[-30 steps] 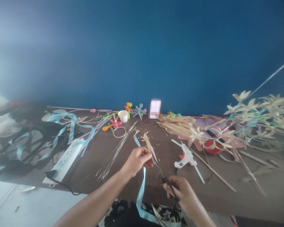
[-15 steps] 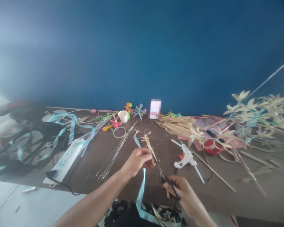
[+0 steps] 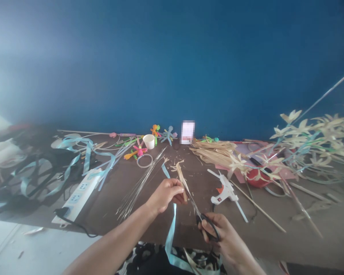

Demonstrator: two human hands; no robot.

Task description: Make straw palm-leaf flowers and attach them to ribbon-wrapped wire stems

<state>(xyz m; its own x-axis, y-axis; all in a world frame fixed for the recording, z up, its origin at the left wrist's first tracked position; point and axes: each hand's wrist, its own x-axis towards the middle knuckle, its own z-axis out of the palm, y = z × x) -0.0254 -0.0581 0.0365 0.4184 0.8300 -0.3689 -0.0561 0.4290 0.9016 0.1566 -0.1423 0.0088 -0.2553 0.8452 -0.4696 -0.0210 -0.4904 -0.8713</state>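
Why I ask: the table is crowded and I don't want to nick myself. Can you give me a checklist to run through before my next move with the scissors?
1. Left hand has a grip on the tan strip: ok, pinched between thumb and fingers.
2. Right hand has hold of the scissors: ok, it grips the black handles.
3. Left hand well away from the scissors: not ok, the blades lie close beside it.
4. Blue ribbon apart from the blades: ok, it hangs to their left.
5. Glue gun apart from the right hand: ok, it lies on the table beyond it.
6. Glue gun cool: cannot tell.
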